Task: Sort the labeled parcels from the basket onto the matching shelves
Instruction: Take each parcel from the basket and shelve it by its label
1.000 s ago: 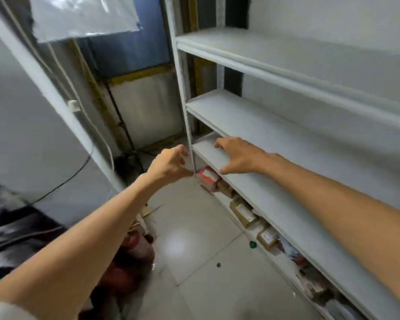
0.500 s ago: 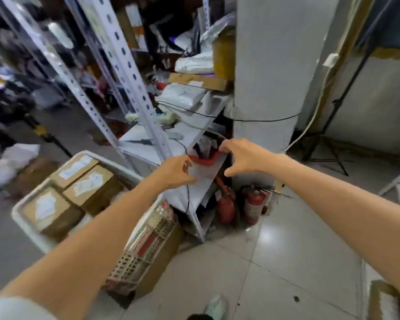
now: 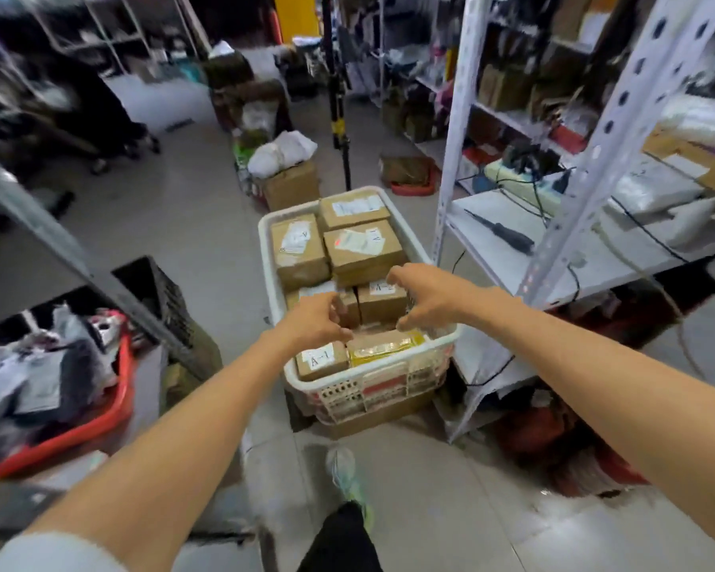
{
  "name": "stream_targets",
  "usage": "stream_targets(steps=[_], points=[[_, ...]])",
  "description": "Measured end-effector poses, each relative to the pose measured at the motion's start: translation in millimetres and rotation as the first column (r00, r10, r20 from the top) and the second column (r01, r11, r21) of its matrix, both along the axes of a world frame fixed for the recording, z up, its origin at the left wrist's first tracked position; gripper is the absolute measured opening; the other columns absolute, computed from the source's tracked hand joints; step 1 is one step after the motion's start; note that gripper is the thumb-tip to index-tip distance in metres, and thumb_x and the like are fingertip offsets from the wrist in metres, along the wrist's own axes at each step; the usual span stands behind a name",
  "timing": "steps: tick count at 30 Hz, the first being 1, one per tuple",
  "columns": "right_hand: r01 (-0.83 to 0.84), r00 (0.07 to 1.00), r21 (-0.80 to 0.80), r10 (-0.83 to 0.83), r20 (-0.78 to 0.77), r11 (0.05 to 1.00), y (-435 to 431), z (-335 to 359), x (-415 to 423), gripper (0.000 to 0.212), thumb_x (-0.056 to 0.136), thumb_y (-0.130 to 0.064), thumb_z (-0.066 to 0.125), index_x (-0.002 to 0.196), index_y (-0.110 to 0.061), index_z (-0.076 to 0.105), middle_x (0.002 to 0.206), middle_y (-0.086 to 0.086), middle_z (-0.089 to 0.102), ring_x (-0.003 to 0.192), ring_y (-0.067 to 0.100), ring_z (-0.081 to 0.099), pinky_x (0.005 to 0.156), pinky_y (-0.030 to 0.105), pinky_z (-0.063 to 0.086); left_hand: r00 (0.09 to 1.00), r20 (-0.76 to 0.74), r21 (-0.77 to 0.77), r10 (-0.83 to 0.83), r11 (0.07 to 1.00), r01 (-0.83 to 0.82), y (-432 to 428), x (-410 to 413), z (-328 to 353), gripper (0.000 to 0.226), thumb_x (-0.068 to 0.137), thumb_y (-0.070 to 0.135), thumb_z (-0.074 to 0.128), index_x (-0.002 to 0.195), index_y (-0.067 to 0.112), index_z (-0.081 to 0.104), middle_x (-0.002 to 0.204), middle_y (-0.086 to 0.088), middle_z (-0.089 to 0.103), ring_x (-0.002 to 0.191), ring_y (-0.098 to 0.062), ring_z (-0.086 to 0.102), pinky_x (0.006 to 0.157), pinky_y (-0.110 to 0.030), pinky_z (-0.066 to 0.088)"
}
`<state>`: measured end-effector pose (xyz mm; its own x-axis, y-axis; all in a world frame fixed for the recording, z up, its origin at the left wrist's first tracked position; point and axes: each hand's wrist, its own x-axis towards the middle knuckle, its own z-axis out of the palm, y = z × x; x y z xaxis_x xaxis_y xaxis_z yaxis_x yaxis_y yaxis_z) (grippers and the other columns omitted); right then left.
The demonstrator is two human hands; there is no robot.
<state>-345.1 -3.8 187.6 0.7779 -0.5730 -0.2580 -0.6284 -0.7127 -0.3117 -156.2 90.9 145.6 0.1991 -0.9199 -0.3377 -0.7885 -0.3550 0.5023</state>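
The floor (image 3: 190, 225) is grey tile, in a crowded storeroom. Your left hand (image 3: 314, 319) and right hand (image 3: 426, 295) hover over the white basket (image 3: 273, 258). The fingers of both hands are loosely curved and hold nothing. Brown labeled parcels (image 3: 362, 245) fill the basket beyond your hands. The A-1 parcel (image 3: 320, 359) lies just below your left hand. A shelf rack (image 3: 508, 258) stands right of your right hand. A red tub (image 3: 100, 419) of bags lies well left of your left hand.

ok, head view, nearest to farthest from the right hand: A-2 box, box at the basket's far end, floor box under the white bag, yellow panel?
From the right hand:
1. A-2 box: in the basket, right by the hand.
2. Far-end box: basket's far end.
3. Floor box: beyond the basket, left.
4. Yellow panel: back of the room.
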Motion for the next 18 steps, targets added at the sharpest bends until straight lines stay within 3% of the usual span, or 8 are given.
stream_targets(steps=[9,15,18], points=[[0.028,0.991,0.086,-0.016,-0.13,0.996,-92,-44,95,0.063,0.074,-0.034,0.077,0.124,-0.013,0.045,0.123,0.006,0.053,0.104,0.022,0.05,0.085,0.035,0.047,0.996,-0.048,0.024,0.08,0.997,-0.079,-86,93,-48,0.048,0.077,0.033,0.076,0.117,0.017,0.056,0.109,-0.003,0.062,0.094,-0.018,0.059,0.079,-0.03,0.049],[0.055,0.979,0.198,-0.013,-0.203,0.979,-130,-99,166,0.069,0.074,-0.031,0.077,0.13,-0.011,0.045,0.131,0.007,0.053,0.115,0.025,0.051,0.09,0.033,0.045,0.981,-0.089,0.141,0.174,0.977,-0.161,-99,144,-109,0.054,0.074,0.029,0.074,0.122,0.015,0.054,0.113,-0.006,0.063,0.098,-0.021,0.06,0.088,-0.039,0.052],[0.051,0.977,0.27,0.008,-0.214,0.961,-129,-138,187,0.064,0.075,-0.028,0.076,0.129,-0.012,0.046,0.128,0.005,0.055,0.113,0.024,0.052,0.085,0.03,0.044,0.964,-0.105,0.198,0.246,0.955,-0.222,-93,153,-140,0.059,0.073,0.029,0.074,0.125,0.015,0.052,0.119,-0.008,0.06,0.103,-0.024,0.058,0.088,-0.039,0.052]])
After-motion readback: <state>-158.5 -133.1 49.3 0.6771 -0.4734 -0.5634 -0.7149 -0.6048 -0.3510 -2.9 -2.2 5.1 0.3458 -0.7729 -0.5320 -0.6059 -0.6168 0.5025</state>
